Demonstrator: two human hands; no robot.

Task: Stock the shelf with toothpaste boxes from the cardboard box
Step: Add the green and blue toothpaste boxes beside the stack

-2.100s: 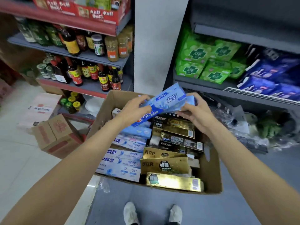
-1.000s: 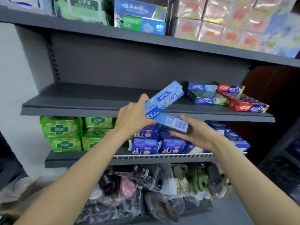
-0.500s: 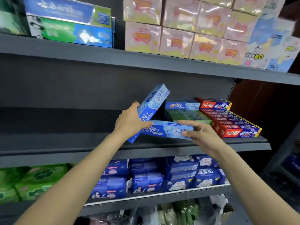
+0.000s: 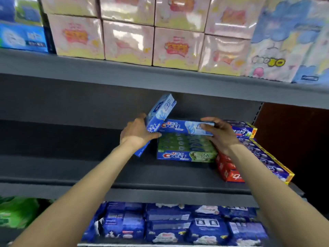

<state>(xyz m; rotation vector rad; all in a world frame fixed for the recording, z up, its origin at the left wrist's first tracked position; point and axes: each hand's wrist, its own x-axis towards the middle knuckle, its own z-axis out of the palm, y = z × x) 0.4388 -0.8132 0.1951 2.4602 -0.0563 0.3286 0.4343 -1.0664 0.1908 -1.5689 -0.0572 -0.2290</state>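
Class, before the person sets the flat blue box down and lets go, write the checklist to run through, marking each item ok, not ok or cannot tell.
1. Right hand has a grip on the flat blue box: ok.
2. Box is over the green-and-blue stack: ok.
3. Box already resting on the stack: cannot tell.
4. Left hand holds the tilted blue box securely: ok.
5. Bare shelf left of the stack for the tilted box: ok.
6. Red boxes clear of the placement: ok.
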